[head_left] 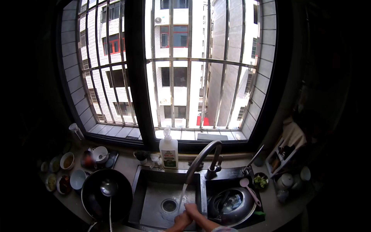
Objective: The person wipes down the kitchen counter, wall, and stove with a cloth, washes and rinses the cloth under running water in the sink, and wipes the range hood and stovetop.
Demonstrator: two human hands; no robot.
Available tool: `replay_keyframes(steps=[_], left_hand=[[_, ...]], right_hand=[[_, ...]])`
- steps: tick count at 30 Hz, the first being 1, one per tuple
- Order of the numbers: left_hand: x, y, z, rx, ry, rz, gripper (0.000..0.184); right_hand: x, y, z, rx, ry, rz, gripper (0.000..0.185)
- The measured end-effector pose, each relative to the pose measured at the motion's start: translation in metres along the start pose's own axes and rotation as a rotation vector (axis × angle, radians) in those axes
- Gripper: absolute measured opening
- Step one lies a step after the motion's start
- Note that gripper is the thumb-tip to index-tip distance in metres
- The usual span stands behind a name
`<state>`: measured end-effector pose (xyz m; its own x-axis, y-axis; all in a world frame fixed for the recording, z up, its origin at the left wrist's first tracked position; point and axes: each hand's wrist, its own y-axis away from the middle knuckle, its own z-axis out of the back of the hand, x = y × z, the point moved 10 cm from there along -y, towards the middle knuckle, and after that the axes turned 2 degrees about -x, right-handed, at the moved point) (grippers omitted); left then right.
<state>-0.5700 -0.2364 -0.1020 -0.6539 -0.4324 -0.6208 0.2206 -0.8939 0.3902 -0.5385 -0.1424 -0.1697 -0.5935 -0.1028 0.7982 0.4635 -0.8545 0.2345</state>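
My left hand (pixel 182 220) and my right hand (pixel 191 209) are pressed against each other over the right side of the sink basin (pixel 152 201). Both look closed; the fingers are small and partly hidden, and whatever lies between them, if anything, cannot be made out. A stream of water (pixel 181 197) runs down from the curved metal faucet (pixel 199 154) beside them. Left of my hands is the round drain (pixel 169 205). In the right basin, a large metal lid (pixel 241 208) lies near my right forearm, with a pink spoon (pixel 250 192) at its edge.
A black wok (pixel 91 193) with a metal ladle (pixel 109 188) stands left of the sink. Several small bowls (pixel 67 161) sit farther left. Behind the basin is a white pump bottle (pixel 169 150). To the right are a bowl of greens (pixel 261 181) and a white rack (pixel 280 158).
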Motion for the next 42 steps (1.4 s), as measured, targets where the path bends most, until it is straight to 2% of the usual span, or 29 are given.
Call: replay_keyframes(steps=[2,4,6,7,8,10,12,13,16,18,20,22,25,26,29,32,33,36,37,38,39,40,41,42], left_hand=[[0.016,-0.029,-0.029,0.01,0.133,-0.036,0.054],[0.013,-0.027,-0.03,-0.001,0.276,-0.039,0.063],[-0.029,0.007,0.019,-0.045,0.431,-0.016,0.076],[-0.032,0.009,0.004,-0.019,0.36,-0.066,0.086],[-0.048,0.021,-0.004,-0.056,0.32,-0.288,0.069],[-0.089,0.066,-0.007,0.045,0.091,-0.378,0.039],[-0.084,0.062,-0.033,0.169,-0.118,-0.398,0.052],[-0.079,0.059,-0.048,0.231,-0.223,-0.406,0.059],[-0.064,-0.011,-0.054,0.02,-0.101,-0.371,0.05],[-0.097,-0.026,0.003,-0.043,-0.154,-0.24,0.041],[-0.107,-0.049,0.019,-0.104,-0.125,-0.227,0.047],[-0.102,-0.065,0.021,-0.154,-0.111,-0.145,0.051],[-0.095,-0.068,0.021,-0.147,-0.062,-0.103,0.054],[-0.093,-0.061,0.018,-0.131,-0.052,-0.093,0.054],[-0.084,-0.046,0.005,-0.087,-0.038,-0.131,0.056],[-0.066,-0.023,-0.016,-0.093,0.039,-0.234,0.056],[-0.057,-0.022,-0.021,-0.15,0.139,-0.252,0.055],[-0.043,-0.01,-0.001,-0.268,0.274,-0.186,0.052],[-0.044,-0.004,0.016,-0.318,0.414,-0.11,0.049],[-0.014,-0.017,0.0,-0.285,0.622,-0.027,0.044],[-0.03,-0.003,0.016,-0.242,0.744,-0.017,0.04],[-0.052,0.019,0.034,-0.171,0.892,0.017,0.033],[-0.069,0.03,0.041,-0.098,1.005,0.027,0.028],[-0.069,0.027,0.037,-0.032,1.144,-0.049,0.021]], right_hand=[[0.017,0.006,0.014,0.015,-0.051,-0.029,0.034],[0.069,0.024,0.057,0.022,-0.187,-0.1,0.037],[0.087,0.012,0.114,-0.259,-0.28,0.069,0.038],[0.091,0.005,0.157,-0.489,-0.25,0.152,0.034],[0.085,-0.001,0.196,-0.664,-0.248,0.087,0.032],[0.072,-0.013,0.26,-0.952,-0.285,0.097,0.033],[0.063,-0.034,0.3,-1.023,-0.143,0.099,0.04],[0.058,-0.051,0.311,-0.983,-0.116,0.11,0.043],[0.052,-0.092,0.318,-0.793,-0.09,0.097,0.048],[0.05,-0.114,0.311,-0.595,-0.138,0.041,0.049],[0.031,-0.137,0.305,-0.531,-0.196,-0.027,0.049],[0.037,-0.144,0.309,-0.525,-0.014,0.046,0.043],[0.035,-0.154,0.309,-0.343,0.063,-0.063,0.03],[0.037,-0.152,0.31,-0.342,0.076,-0.076,0.022],[0.078,-0.13,0.311,-0.484,0.278,0.149,0.019],[0.099,-0.117,0.291,-0.549,0.396,0.206,0.021],[0.106,-0.108,0.29,-0.464,0.385,0.139,0.019],[0.127,-0.053,0.299,-0.824,0.259,0.38,0.034],[0.119,-0.043,0.28,-0.781,0.17,0.423,0.041],[0.11,-0.03,0.258,-0.745,0.087,0.463,0.048],[0.121,0.015,0.238,-0.677,0.01,0.399,0.044],[0.117,0.031,0.198,-0.368,0.008,0.303,0.044],[0.124,0.058,0.164,-0.25,0.018,0.334,0.043],[0.144,0.104,0.153,-0.142,-0.119,0.314,0.042]])
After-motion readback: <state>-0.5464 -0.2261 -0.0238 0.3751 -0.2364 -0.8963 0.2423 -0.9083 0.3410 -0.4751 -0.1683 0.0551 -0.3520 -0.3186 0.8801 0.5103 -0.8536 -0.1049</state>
